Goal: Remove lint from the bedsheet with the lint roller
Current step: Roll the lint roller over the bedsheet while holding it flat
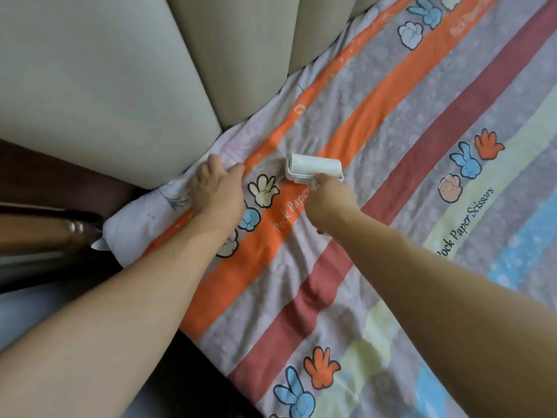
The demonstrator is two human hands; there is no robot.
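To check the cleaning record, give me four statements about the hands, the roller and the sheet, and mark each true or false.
1. The right hand holds the lint roller. True.
2. The lint roller lies on a blue stripe. False: it lies partly on an orange stripe, far from the blue one.
3. The left hand rests flat on the bedsheet beside the headboard. True.
4. The bedsheet is plain white. False: it is striped and printed with cartoon hands.
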